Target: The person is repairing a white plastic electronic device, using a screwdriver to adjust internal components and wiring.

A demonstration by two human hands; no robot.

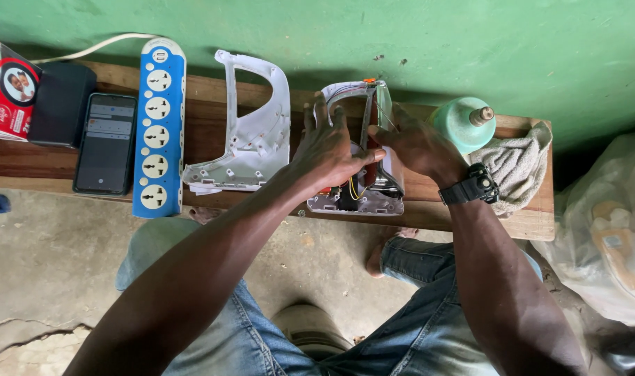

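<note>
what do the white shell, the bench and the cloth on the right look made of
White shell: moulded plastic, semi-gloss, with screw posts and ribs showing. Bench: wood, dark brown and worn, grain visible. Cloth: looks like looped terry fabric, greyish and crumpled.

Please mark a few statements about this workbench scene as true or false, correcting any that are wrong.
1. Both hands are on the opened appliance with exposed wires. True: the left hand and right hand rest on the opened appliance.
2. The wristwatch is on the left wrist. False: the black wristwatch is on the right wrist.
3. The white plastic shell lies between the power strip and the appliance. True: the white plastic shell is right of the blue power strip.
4. The phone lies on the floor. False: the phone lies on the wooden bench.
5. The green bottle stands beside the red box. False: the green bottle stands by the cloth.
</note>
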